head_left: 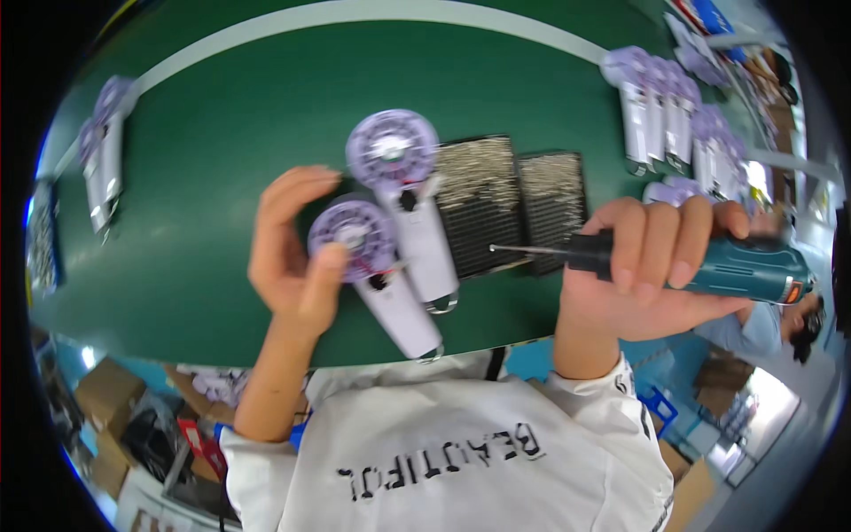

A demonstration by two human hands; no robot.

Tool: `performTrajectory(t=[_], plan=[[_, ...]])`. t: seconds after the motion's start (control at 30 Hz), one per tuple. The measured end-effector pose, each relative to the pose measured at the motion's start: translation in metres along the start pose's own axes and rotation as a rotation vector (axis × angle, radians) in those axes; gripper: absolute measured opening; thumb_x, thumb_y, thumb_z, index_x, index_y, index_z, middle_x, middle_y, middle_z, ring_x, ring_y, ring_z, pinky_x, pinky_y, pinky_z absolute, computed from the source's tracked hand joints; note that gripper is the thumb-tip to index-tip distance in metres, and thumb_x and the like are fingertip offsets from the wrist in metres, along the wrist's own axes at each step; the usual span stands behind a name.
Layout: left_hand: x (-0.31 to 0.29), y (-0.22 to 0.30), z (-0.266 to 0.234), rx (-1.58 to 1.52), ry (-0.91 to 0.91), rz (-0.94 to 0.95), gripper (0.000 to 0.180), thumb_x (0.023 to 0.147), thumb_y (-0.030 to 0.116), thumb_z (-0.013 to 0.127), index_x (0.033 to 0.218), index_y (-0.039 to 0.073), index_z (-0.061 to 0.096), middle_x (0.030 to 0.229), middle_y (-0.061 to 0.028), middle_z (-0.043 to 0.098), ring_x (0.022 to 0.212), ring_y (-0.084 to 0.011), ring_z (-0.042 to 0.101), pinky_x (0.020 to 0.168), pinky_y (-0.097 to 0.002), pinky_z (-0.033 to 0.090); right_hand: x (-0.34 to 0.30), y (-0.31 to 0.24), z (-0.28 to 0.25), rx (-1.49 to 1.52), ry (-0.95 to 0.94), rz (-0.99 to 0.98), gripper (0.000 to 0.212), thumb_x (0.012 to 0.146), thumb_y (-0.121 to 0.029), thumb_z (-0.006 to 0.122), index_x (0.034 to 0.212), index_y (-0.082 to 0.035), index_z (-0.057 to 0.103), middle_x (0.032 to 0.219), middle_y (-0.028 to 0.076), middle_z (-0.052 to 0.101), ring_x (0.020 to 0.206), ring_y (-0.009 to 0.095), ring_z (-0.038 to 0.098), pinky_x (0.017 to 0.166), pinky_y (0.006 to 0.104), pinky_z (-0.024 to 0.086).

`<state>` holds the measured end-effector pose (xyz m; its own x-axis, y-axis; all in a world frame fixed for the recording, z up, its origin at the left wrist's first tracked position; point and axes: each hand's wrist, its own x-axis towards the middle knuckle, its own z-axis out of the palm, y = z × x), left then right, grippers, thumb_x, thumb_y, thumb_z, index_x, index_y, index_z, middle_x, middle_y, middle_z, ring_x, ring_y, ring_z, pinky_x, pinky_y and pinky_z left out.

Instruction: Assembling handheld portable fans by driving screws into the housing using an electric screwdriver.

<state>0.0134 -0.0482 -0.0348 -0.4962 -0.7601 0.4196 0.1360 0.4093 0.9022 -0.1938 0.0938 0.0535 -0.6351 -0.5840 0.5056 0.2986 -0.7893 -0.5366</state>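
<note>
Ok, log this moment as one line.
left hand: thumb over near fan; right hand: holding electric screwdriver; far fan: beside near fan; two black trays: on green table

One camera, worn on the head, looks down past the front of a white shirt (417,470). It faces the green desk (222,115), with the left hand (292,275) and right hand (647,257) close below it. It sees very wide, so the desk's edge bends and the corners go dark.

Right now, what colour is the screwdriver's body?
Teal screwdriver body, best seen in the head view.
</note>
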Motion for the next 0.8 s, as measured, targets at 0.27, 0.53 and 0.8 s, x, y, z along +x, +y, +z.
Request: performTrajectory(t=[0.27,0.53,0.8], plan=[[-0.004,0.013,-0.023,0.029,-0.304,-0.219,0.076,0.062,0.017,0.088,0.128,0.004,0.053,0.126,-0.0125,0.058,0.111,-0.0275,0.06,0.094,-0.0367,0.048,-0.007,0.083,0.048,0.179,-0.073,0.109,0.062,0.091,-0.064,0.052,0.121,-0.01,0.052,0.073,0.002,0.049,0.049,0.013,0.047,0.046,0.0265,0.04],[-0.004,0.011,-0.023,0.124,-0.302,-0.143,0.07,0.062,0.008,0.086,0.125,0.003,0.056,0.122,-0.0142,0.06,0.112,-0.0294,0.06,0.096,-0.0372,0.048,-0.036,0.099,0.035,0.108,0.203,0.114,0.062,0.094,-0.066,0.044,0.116,-0.008,0.052,0.072,0.0,0.048,0.049,0.009,0.043,0.049,0.0239,0.04],[-0.006,0.011,-0.016,0.069,-0.305,-0.203,0.068,0.063,0.014,0.085,0.124,0.008,0.055,0.125,-0.0107,0.059,0.118,-0.0325,0.054,0.1,-0.0422,0.043,-0.044,0.098,0.03,0.178,0.324,0.081,0.07,0.092,-0.073,0.036,0.122,-0.011,0.051,0.07,0.002,0.049,0.045,0.012,0.044,0.042,0.0274,0.039]])
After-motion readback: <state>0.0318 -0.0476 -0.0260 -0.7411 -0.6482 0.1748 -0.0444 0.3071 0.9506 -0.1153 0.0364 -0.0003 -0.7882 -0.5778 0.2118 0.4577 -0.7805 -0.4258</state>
